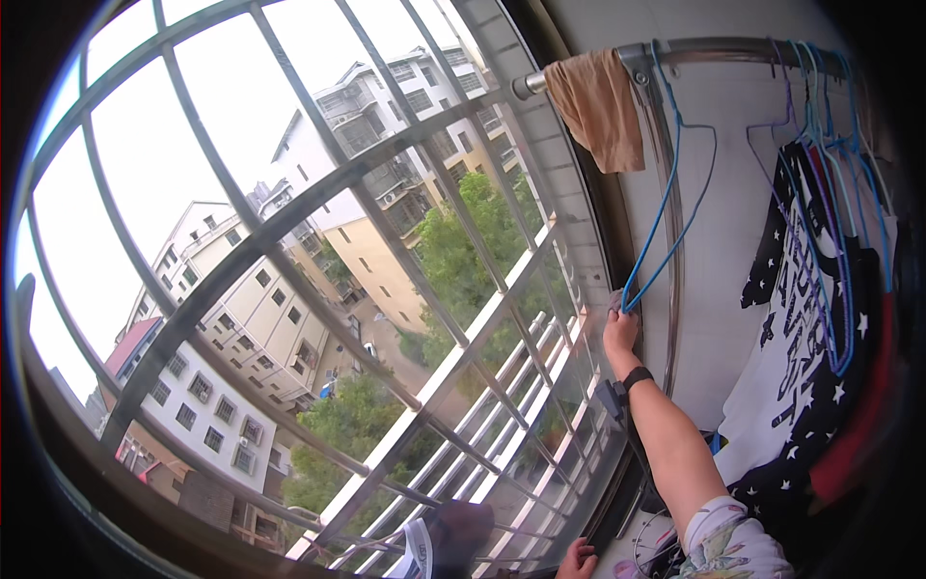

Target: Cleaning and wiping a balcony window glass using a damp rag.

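Note:
My right hand (620, 333), with a black band on its wrist, reaches up and is closed on the lower end of a blue clothes hanger (664, 217). The hanger's hook sits on the metal rail (714, 48), and its frame slants down to my fingers. A small greyish bit of cloth (614, 301) shows by my fingertips; whether I hold it too is unclear. My left hand (577, 560) is low at the bottom edge, partly cut off, its fingers loosely bent and slightly apart with nothing visible in them.
A tan cloth (598, 106) drapes over the rail's end. Several hangers with black, white and red clothes (810, 318) hang at the right. A barred window (357, 174) fills the left side, with buildings and trees outside. A metal post (672, 261) stands behind the blue hanger.

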A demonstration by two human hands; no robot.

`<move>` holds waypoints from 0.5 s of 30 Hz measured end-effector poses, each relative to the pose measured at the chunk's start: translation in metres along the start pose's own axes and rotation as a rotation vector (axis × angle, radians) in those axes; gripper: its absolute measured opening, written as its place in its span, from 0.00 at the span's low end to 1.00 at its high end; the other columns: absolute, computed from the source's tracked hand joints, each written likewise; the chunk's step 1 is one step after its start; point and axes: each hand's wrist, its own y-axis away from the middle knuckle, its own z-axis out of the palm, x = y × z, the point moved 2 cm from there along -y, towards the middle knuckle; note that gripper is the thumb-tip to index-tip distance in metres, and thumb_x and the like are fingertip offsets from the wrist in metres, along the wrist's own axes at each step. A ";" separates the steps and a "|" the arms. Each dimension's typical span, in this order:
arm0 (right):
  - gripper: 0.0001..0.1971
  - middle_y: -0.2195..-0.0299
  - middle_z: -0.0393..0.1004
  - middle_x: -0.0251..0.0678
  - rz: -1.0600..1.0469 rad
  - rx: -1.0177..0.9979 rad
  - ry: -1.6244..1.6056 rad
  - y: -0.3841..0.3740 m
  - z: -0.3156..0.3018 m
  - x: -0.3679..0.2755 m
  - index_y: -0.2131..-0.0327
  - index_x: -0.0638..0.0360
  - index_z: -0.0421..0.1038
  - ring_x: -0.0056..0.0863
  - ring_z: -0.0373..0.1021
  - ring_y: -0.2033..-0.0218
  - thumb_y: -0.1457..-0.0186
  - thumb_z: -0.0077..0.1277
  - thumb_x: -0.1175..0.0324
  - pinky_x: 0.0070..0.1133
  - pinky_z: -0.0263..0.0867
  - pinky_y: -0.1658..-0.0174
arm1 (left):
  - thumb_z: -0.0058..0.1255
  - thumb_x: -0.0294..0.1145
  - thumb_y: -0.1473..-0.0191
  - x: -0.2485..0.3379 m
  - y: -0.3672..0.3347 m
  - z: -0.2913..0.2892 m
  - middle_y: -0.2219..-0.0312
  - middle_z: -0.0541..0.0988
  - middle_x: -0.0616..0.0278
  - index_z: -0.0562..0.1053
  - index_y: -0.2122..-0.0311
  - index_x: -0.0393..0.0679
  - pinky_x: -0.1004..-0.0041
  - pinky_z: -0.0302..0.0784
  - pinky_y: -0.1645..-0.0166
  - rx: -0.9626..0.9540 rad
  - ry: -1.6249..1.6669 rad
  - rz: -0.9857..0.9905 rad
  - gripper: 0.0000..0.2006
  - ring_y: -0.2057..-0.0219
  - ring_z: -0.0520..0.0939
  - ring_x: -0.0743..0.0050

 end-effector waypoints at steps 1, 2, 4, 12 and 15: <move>0.11 0.58 0.65 0.48 -0.055 0.017 -0.053 0.002 -0.009 -0.013 0.65 0.58 0.69 0.47 0.62 0.58 0.49 0.43 0.65 0.37 0.60 0.57 | 0.46 0.29 0.51 -0.003 0.002 -0.002 0.64 0.73 0.55 0.59 0.50 0.41 0.71 0.69 0.58 0.002 -0.045 0.024 0.22 0.63 0.74 0.66; 0.11 0.58 0.65 0.48 -0.110 0.033 -0.105 0.004 -0.018 -0.026 0.65 0.58 0.69 0.47 0.62 0.58 0.49 0.43 0.65 0.37 0.59 0.57 | 0.46 0.29 0.51 -0.007 0.005 -0.002 0.64 0.74 0.55 0.59 0.50 0.42 0.70 0.69 0.58 0.004 -0.090 0.047 0.22 0.63 0.74 0.65; 0.10 0.58 0.66 0.49 -0.119 0.024 -0.165 0.007 -0.039 -0.049 0.64 0.59 0.70 0.46 0.63 0.58 0.49 0.43 0.67 0.36 0.60 0.57 | 0.46 0.29 0.51 -0.005 0.012 -0.001 0.64 0.74 0.54 0.59 0.49 0.42 0.70 0.69 0.58 -0.006 -0.113 0.100 0.22 0.63 0.75 0.65; 0.09 0.61 0.65 0.49 -0.467 0.133 -0.582 0.098 -0.117 -0.158 0.66 0.63 0.69 0.45 0.63 0.61 0.50 0.46 0.70 0.32 0.60 0.59 | 0.47 0.29 0.52 0.037 0.053 -0.002 0.65 0.74 0.55 0.58 0.49 0.43 0.70 0.69 0.59 -0.086 -0.143 0.244 0.23 0.64 0.75 0.64; 0.08 0.60 0.64 0.44 -0.666 0.057 -0.689 0.158 -0.163 -0.210 0.65 0.62 0.69 0.41 0.61 0.59 0.50 0.44 0.75 0.28 0.58 0.58 | 0.46 0.28 0.52 0.033 0.065 -0.005 0.65 0.73 0.55 0.59 0.50 0.43 0.72 0.69 0.58 -0.112 -0.110 0.269 0.22 0.64 0.74 0.67</move>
